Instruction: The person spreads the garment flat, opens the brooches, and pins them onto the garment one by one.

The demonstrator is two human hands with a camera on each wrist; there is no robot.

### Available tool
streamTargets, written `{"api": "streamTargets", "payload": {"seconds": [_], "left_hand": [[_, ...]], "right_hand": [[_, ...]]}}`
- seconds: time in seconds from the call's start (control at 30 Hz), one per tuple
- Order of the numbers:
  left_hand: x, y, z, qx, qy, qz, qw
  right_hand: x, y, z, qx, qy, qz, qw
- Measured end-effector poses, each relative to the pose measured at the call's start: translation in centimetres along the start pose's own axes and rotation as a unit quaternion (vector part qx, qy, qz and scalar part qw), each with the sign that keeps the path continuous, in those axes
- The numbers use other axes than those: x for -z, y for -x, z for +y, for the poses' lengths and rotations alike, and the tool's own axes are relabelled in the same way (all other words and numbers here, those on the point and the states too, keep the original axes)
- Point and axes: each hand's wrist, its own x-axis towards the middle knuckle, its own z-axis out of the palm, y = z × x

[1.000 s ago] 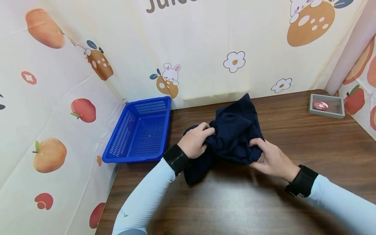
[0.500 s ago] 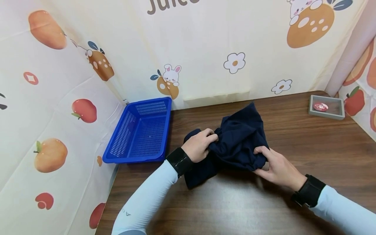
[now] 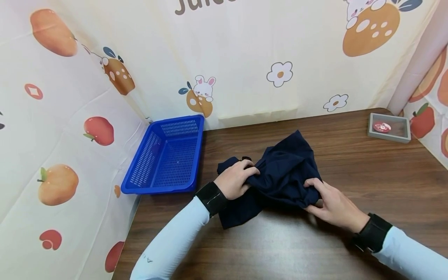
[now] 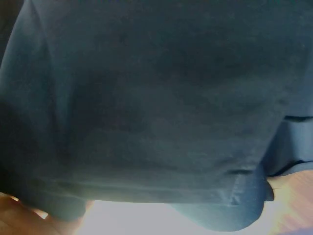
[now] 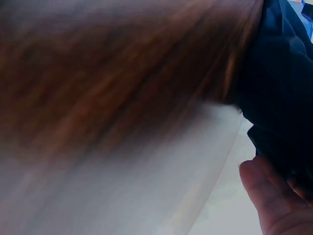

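A crumpled dark navy garment (image 3: pixel 283 171) is bunched up over the table, one corner peaking toward the back wall and a flat flap (image 3: pixel 239 212) hanging on the near left. My left hand (image 3: pixel 234 179) grips its gathered left part with curled fingers. On the right, my right hand (image 3: pixel 332 204) pinches the lower right edge, thumb on top and fingers beneath. In the left wrist view the cloth (image 4: pixel 156 107) fills most of the picture, with a straight stitched hem along its bottom. The right wrist view shows my thumb and fingers (image 5: pixel 274 200) against dark folds (image 5: pixel 279 73).
A blue perforated plastic basket (image 3: pixel 198 155) stands to the left of the garment, against the back wall. At the far right corner of the wooden table (image 3: pixel 367 171) lies a shallow grey tray (image 3: pixel 389 137) with a small red-and-white item (image 3: pixel 381 126). Fruit-printed sheets form the walls.
The garment's raised corner has come down and slightly right. My right hand has shifted right and toward me, still pinching the edge. My left hand keeps its grip, a little lower than before.
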Motion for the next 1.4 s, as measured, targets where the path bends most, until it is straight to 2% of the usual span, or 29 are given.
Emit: {"api": "streamTargets", "payload": {"seconds": [0.23,0.43,0.67,0.8,0.93,1.07,1.17,1.4], "left_hand": [[-0.1,1.6,-0.4,0.028,0.027,0.012,0.9992],[-0.5,3.2,-0.7,0.070,0.056,0.029,0.9956],[-0.8,4.6,-0.8,0.101,0.064,0.023,0.9926],[-0.8,5.4,-0.5,0.091,0.067,0.015,0.9935],[-1.0,5.9,-0.1,0.053,0.066,0.015,0.9963],[-1.4,6.5,0.4,0.024,0.062,0.013,0.9977],[-1.8,6.7,0.6,0.023,0.065,0.006,0.9976],[-2.7,7.0,0.8,0.035,0.074,-0.027,0.9963]], "right_hand": [[0.3,0.5,0.4,-0.015,-0.014,-0.024,1.000],[0.8,1.2,0.8,-0.030,-0.004,-0.045,0.999],[1.6,1.8,0.9,-0.039,0.005,-0.075,0.996],[2.3,1.8,0.8,-0.046,0.009,-0.097,0.994],[3.0,1.9,0.7,-0.041,0.007,-0.124,0.991],[3.8,1.9,0.7,-0.037,-0.003,-0.174,0.984],[4.2,2.0,0.8,-0.045,-0.006,-0.203,0.978],[4.0,2.1,0.7,-0.067,-0.003,-0.230,0.971]]}}
